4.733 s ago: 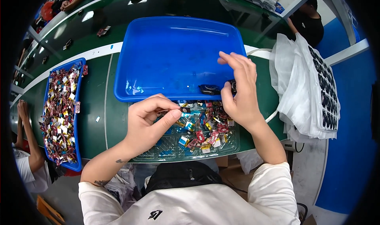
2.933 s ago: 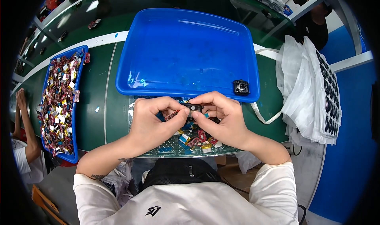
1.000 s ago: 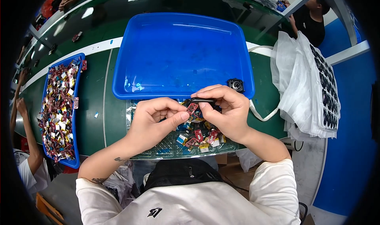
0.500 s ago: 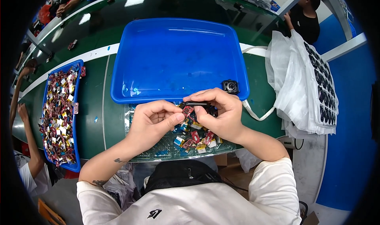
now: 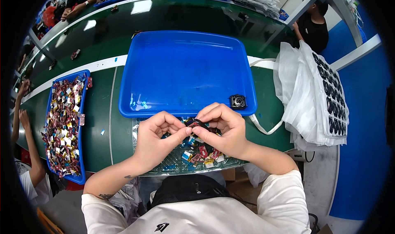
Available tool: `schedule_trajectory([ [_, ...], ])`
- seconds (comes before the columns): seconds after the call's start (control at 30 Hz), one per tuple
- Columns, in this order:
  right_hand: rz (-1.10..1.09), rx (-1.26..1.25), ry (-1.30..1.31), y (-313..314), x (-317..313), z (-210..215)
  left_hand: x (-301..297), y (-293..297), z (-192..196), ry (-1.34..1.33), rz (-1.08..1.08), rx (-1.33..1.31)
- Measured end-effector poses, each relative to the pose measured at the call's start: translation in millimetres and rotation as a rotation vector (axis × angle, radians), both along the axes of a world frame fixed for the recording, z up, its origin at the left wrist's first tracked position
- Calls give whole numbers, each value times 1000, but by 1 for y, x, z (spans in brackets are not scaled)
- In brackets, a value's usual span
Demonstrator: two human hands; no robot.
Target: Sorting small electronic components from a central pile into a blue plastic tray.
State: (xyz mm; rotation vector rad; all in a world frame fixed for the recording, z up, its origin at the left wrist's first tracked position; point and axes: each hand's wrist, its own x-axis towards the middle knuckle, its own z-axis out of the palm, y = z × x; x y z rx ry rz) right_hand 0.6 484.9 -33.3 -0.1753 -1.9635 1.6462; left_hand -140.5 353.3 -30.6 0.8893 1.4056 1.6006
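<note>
Both hands meet over the near edge of the table, in front of the large blue tray [image 5: 185,75]. My right hand [image 5: 226,131] is closed round a small black casing [image 5: 200,122]. With thumb and fingers pinched, my left hand [image 5: 158,139] holds a small red circuit board [image 5: 192,125] against that casing; the fingers partly cover both. Under the hands, red boards with silver and yellow battery cells [image 5: 201,153] lie loose on a clear plastic blister tray [image 5: 166,166]. One black device with a round face [image 5: 238,102] sits in the blue tray's near right corner.
To the left stands a long blue bin [image 5: 83,151] heaped with boards and cells. White foam sheets [image 5: 288,81] and a holder with rows of black parts [image 5: 332,96] are stacked at the right. Other people's arms [image 5: 29,131] reach in at the far left.
Both hands have come closer together, and the board now sits against the black casing, which has turned. The whole view has shifted slightly, so the table appears lower.
</note>
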Motion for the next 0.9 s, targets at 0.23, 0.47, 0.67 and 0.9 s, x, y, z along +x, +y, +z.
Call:
schedule_trajectory([
  [0.23, 20, 130, -165, 15, -1, 29, 1, -2, -1, 188, -12, 39],
  [0.47, -215, 26, -62, 103, -46, 74, -3, -3, -3, 167, 1, 58],
  [0.67, -614, 52, -270, 252, -106, 35, 0, -4, 1, 338, -44, 89],
  [0.9, -744, 437, -689, 284, -102, -11, 0, -3, -4, 366, -71, 142],
])
